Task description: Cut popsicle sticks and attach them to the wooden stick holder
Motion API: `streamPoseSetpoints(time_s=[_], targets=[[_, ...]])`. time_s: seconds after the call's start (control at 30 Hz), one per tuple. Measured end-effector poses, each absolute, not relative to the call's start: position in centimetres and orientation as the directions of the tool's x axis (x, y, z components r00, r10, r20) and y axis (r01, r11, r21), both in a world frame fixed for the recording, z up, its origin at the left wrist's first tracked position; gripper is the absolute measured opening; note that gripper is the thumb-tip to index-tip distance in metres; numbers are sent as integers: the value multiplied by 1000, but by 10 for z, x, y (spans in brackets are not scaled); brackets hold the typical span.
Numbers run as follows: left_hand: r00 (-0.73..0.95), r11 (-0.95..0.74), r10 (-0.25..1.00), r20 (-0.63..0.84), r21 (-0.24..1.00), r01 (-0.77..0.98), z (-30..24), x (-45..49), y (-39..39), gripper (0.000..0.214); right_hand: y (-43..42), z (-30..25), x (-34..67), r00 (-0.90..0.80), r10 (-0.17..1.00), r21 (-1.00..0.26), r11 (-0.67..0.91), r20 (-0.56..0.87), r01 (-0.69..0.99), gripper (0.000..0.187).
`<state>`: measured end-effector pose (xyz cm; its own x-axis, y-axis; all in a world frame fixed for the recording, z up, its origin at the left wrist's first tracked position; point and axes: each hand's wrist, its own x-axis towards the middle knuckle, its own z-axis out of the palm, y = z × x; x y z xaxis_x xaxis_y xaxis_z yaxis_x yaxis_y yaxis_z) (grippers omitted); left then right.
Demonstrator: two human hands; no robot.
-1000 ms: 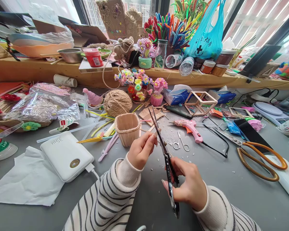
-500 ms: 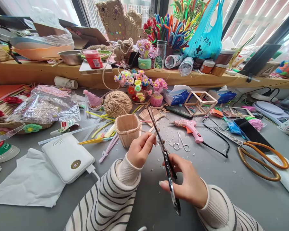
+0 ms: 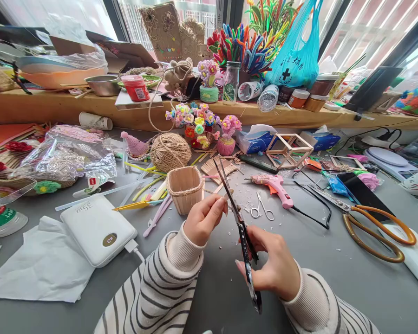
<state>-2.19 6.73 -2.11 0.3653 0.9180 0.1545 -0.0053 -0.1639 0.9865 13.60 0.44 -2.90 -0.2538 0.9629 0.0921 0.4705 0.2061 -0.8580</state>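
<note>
My right hand [image 3: 273, 264] is closed on a pair of black-handled scissors [image 3: 243, 232], whose worn blades point up and away and stand slightly apart. Just left of the blades, my left hand [image 3: 204, 219] pinches a small wooden stick [image 3: 231, 192]; only its pale rounded end shows beside the blades, the rest being hidden by my fingers. Behind my left hand stands a small wooden basket [image 3: 185, 189] of upright sticks with twine round its rim. Flat wooden craft sticks [image 3: 212, 168] lie in a pile beyond the scissor tips.
A pink glue gun [image 3: 280, 189], small scissors [image 3: 262, 207] and large orange-handled scissors [image 3: 376, 227] lie to the right. A white power bank [image 3: 97, 229] is at left. A twine ball [image 3: 170, 151] and pink flower pot [image 3: 226, 146] stand behind, before a crowded wooden shelf [image 3: 132, 113].
The scissor blades have opened a little wider, and my right hand has shifted slightly right. My left hand keeps its pinch on the stick.
</note>
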Motion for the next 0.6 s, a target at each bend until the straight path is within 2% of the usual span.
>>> streamPoseSetpoints(time_s=[0.13, 0.23, 0.33, 0.6], targets=[[341, -217, 922, 181, 974, 71, -20, -24, 69, 35, 8, -25, 138, -285, 958, -889, 161, 36, 429, 30], [340, -261, 921, 191, 949, 174, -18, -26, 71, 33, 10, -20, 141, -332, 940, -924, 62, -72, 377, 37], [364, -261, 916, 170, 941, 216, -19, -27, 72, 32, 11, -19, 142, -379, 909, -945, -46, -175, 324, 35], [360, -16, 933, 18, 1000, -8, -28, -17, 78, 35, 19, -20, 144, -363, 885, -948, -217, -293, 235, 27]])
